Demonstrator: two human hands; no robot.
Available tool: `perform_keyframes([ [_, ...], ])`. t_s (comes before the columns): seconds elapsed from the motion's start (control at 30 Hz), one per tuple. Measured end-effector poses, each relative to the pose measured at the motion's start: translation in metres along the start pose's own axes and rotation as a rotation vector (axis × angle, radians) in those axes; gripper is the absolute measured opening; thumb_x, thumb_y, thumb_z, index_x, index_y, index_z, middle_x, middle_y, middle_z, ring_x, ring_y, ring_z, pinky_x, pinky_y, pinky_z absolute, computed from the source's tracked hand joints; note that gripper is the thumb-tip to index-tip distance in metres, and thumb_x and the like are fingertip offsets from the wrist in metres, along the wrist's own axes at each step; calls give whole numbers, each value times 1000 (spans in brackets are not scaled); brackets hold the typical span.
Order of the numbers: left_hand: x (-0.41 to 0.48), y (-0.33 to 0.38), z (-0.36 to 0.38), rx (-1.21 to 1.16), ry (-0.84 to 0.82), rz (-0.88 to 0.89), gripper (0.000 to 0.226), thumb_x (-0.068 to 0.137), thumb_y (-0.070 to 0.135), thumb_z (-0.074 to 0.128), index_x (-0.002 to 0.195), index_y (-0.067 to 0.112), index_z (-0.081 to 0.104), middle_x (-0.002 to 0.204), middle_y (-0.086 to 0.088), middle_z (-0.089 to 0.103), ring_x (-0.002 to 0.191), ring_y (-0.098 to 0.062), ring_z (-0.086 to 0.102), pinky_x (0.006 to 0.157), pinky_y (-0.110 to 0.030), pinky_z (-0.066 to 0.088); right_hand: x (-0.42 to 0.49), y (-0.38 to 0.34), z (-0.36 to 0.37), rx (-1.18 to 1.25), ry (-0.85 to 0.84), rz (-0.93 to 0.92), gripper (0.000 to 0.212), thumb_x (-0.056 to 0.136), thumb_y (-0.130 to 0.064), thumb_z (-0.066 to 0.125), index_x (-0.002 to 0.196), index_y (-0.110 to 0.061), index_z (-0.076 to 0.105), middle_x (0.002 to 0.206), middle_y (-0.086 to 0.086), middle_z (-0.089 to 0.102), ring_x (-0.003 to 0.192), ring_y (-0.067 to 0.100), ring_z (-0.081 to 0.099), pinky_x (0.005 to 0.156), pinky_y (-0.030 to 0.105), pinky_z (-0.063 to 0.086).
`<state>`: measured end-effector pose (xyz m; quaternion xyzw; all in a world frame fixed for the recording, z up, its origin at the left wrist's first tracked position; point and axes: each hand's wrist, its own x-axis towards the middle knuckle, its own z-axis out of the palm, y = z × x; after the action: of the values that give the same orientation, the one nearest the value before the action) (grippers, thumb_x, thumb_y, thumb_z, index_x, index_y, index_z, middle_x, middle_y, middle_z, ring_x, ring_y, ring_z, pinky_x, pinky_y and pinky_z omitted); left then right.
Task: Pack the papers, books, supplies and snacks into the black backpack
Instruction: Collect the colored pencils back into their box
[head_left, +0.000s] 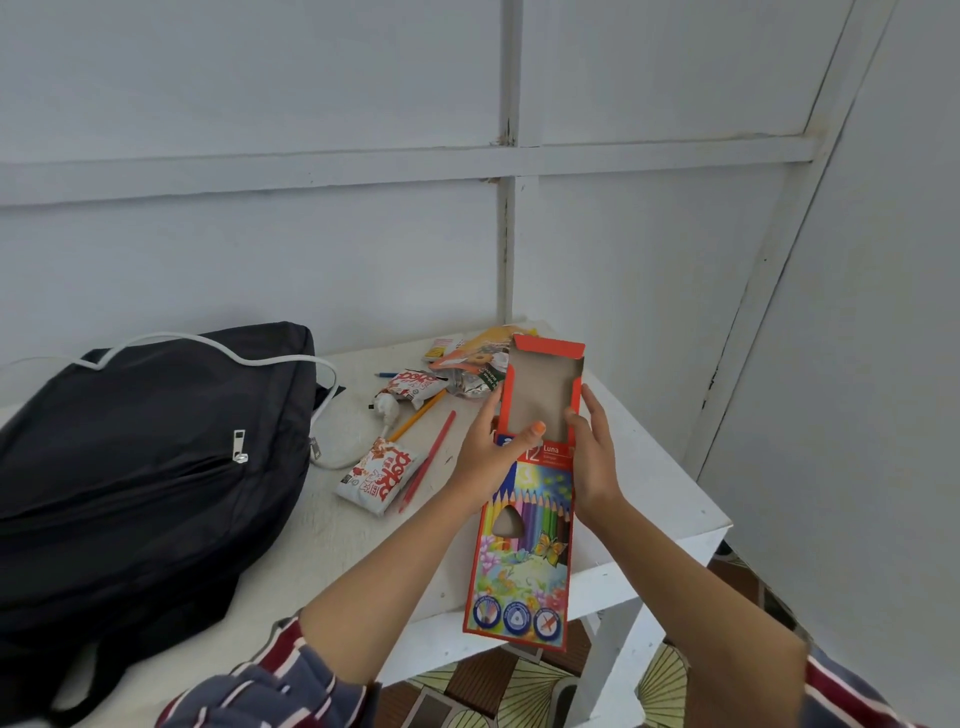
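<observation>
While the left hand (485, 460) and right hand (592, 457) each have a grip closed on one side of the coloured-pencil box (524, 561), its flap stands open over the edge of the surface (654, 467). Judged risk: tipping it spills any contents to the floor (488, 691). The black backpack (145, 467) lies apart, at left.

Black backpack (145, 467), white table (649, 467), orange-red pencil box (524, 545) with rainbow pencil print, striped sleeve (270, 680).

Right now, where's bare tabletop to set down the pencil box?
Two patches: the near front of the table, between the black backpack and the pink pencil; and the right strip beyond the right hand holding the pencil box, up to the edge. Crowded: the back corner, where snack packs, pencils and the white cable pile together.
</observation>
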<state>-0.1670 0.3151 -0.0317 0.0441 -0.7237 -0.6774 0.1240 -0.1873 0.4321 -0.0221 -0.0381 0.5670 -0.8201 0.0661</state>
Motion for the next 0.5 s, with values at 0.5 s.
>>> perform_keyframes([
  [0.5, -13, 2, 5, 87, 86, 18, 71, 85, 33, 64, 143, 31, 23, 129, 18, 36, 109, 0, 45, 92, -27, 50, 0, -1, 1, -60, 125, -38, 11, 98, -22, 44, 97, -14, 51, 87, 3, 64, 70, 17, 66, 54, 24, 54],
])
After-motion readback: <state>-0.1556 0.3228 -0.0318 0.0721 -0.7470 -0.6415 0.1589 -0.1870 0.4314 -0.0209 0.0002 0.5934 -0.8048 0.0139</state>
